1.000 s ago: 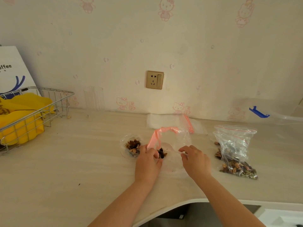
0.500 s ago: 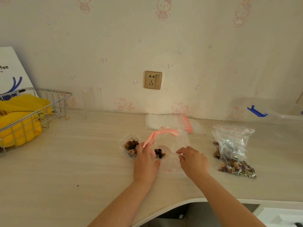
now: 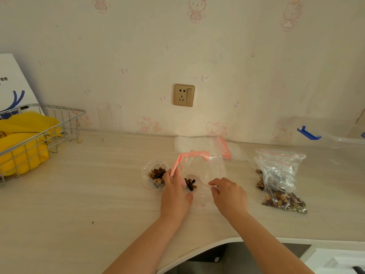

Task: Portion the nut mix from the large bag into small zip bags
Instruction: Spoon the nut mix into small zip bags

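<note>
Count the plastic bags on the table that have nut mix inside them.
3: a small bag left of the left hand, the pink-zip bag between the hands, and one bag at right.

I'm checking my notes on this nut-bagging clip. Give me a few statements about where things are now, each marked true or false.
1. The left hand holds the pink-zip bag open by its rim. True.
2. The right hand is empty. False: it holds a clear plastic spoon.
3. The wire basket holds something yellow. True.
4. The filled bags of nut mix lie left of both hands. False: they lie to the right.
5. A wall socket sits above the table. True.
</note>
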